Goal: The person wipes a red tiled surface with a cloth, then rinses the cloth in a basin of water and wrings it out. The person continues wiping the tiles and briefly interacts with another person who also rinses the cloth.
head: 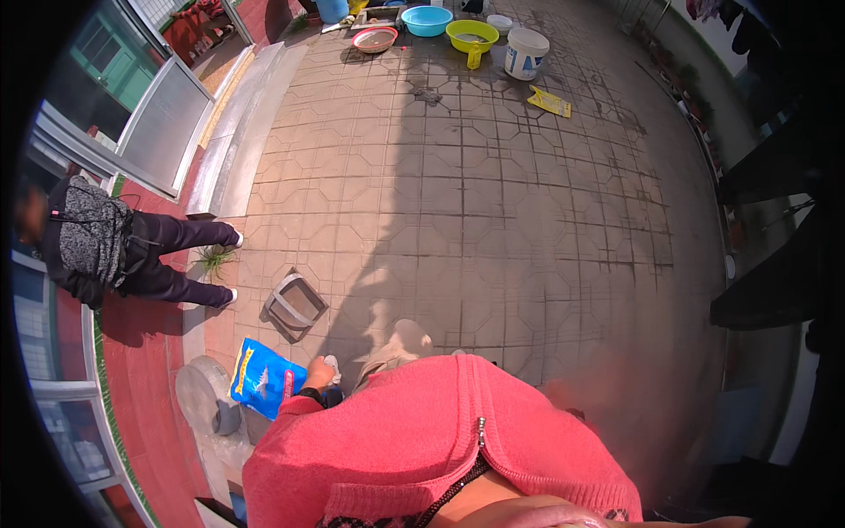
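My left hand (320, 373) is at the lower left, with a dark watch on its wrist. It grips the near side of a blue plastic bag (267, 379) with yellow and red printing; the fingers are partly hidden. A crumpled white thing (332, 369) shows just past the fingers, and I cannot tell whether they touch it. My right hand is out of view. Below me are my red zip sweater and tiled paving. Beyond the bag, a square tray-like frame with a handle (296, 307) lies on the tiles.
At left a person in dark trousers (178, 264) bends by the wall, beside a tuft of grass (214, 261). A round stone-like block (208, 396) stands near the bag. Ahead are a blue basin (427, 22), a yellow-green basin (471, 36), a white bucket (526, 54) and a yellow packet (549, 102).
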`<action>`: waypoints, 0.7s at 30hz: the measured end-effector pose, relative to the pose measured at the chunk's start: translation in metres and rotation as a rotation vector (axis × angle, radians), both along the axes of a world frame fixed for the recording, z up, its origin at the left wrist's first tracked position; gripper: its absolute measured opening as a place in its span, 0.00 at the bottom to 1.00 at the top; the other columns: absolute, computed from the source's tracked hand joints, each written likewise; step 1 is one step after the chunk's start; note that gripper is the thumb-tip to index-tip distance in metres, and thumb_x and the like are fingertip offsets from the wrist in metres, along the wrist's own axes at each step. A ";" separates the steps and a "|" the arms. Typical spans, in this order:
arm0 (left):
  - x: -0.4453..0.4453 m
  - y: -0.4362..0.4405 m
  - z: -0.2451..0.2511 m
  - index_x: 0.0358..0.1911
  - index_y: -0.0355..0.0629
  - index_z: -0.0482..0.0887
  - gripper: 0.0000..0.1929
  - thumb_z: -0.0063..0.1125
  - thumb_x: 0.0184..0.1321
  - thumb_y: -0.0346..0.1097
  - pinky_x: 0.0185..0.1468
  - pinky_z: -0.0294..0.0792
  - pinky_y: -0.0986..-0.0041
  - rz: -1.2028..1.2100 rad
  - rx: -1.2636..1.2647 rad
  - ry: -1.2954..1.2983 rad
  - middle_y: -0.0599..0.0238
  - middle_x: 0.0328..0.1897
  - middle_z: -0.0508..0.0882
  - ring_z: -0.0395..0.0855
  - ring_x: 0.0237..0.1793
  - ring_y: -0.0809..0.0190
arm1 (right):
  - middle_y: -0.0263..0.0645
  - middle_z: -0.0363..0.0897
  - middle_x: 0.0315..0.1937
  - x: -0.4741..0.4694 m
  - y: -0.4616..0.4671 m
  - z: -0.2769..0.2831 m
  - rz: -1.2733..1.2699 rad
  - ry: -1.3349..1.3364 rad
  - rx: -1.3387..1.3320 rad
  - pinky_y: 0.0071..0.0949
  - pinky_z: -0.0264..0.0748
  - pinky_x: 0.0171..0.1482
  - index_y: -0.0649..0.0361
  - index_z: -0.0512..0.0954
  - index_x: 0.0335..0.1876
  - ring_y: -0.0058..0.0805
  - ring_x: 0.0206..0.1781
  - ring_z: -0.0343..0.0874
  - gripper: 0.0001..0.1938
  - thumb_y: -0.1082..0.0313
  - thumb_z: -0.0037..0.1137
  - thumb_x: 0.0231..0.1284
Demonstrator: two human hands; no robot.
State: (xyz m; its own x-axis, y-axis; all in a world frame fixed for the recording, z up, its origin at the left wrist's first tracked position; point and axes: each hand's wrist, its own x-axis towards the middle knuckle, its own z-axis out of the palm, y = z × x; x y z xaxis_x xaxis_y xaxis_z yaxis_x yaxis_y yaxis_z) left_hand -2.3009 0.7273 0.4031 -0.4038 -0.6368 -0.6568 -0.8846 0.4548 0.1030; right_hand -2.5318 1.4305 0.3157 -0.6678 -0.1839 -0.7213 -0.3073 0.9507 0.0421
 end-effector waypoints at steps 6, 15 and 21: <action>-0.147 -0.041 -0.018 0.47 0.37 0.81 0.18 0.56 0.52 0.36 0.56 0.72 0.58 0.046 0.027 0.038 0.44 0.52 0.82 0.79 0.55 0.43 | 0.40 0.82 0.35 -0.341 -0.152 0.122 -1.125 0.228 -0.955 0.24 0.77 0.33 0.64 0.77 0.54 0.25 0.30 0.80 0.18 0.66 0.57 0.61; -0.519 -0.205 -0.026 0.46 0.39 0.80 0.22 0.66 0.45 0.38 0.52 0.74 0.60 0.121 0.083 0.427 0.47 0.45 0.85 0.83 0.49 0.45 | 0.38 0.83 0.34 -0.541 -0.333 0.165 -0.909 0.143 -0.793 0.25 0.75 0.32 0.67 0.76 0.55 0.23 0.29 0.79 0.20 0.66 0.60 0.58; -0.701 -0.275 -0.010 0.43 0.38 0.80 0.21 0.70 0.43 0.35 0.47 0.75 0.65 0.243 0.282 0.721 0.53 0.39 0.86 0.85 0.42 0.53 | 0.43 0.85 0.40 -0.643 -0.348 0.135 -1.045 0.127 -0.495 0.27 0.80 0.38 0.65 0.77 0.55 0.27 0.35 0.83 0.20 0.66 0.60 0.57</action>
